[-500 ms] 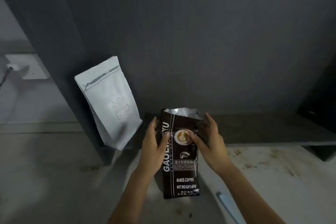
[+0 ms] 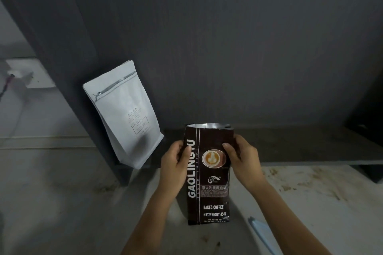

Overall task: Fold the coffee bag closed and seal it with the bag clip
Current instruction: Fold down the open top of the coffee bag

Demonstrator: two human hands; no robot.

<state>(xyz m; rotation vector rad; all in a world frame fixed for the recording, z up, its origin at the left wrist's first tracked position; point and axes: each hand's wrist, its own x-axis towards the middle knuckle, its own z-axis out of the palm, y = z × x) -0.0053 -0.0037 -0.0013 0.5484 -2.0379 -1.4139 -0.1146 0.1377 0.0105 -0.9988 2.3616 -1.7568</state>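
A dark brown coffee bag with white lettering stands upright on the counter, its silver-lined top open. My left hand grips the bag's left edge near the top, thumb on the front. My right hand grips the right edge at the same height, thumb pressed on the front beside the cup picture. A light blue bag clip lies on the counter at the lower right, partly behind my right forearm.
A white pouch leans against a dark panel at the left. A dark wall rises behind, with a low dark ledge running right. The pale counter is stained. A wall socket with a cable sits far left.
Both hands have closed onto the bag's upper edges, thumbs now on its front. The bag's top stands straighter and more squared than before.
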